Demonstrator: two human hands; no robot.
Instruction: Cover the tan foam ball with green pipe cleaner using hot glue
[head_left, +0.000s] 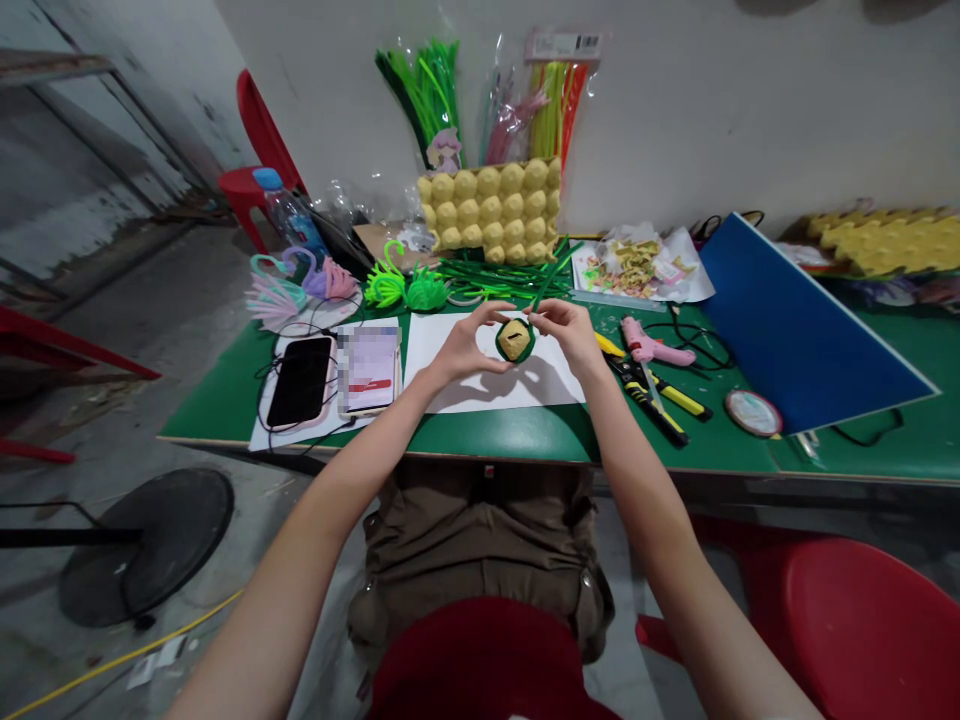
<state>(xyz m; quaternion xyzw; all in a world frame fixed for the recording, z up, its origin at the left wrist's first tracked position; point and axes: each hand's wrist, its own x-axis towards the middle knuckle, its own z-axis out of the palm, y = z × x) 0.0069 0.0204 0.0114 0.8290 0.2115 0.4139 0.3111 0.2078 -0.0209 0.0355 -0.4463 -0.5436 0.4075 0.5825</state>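
A yellow egg-carton cup (514, 345) with a dark slit in its face is held over a white sheet of paper (442, 385). My left hand (466, 348) grips it from the left, thumb below and fingers above. Around the cup's edge runs a dark green pipe cleaner (532, 350). At the upper right of the rim, my right hand (568, 330) pinches this green strip between thumb and fingertips. A green length seems to stick up above those fingers. The cup's underside is hidden.
Behind the paper stand a yellow egg tray (491, 205) and loose green pipe cleaners (480, 280). Pliers (649, 395), a pink glue gun (652, 345) and a tape roll (753, 412) lie right, before a leaning blue board (802, 320). Two phones (301, 382) lie left, near pipe-cleaner swans (386, 285).
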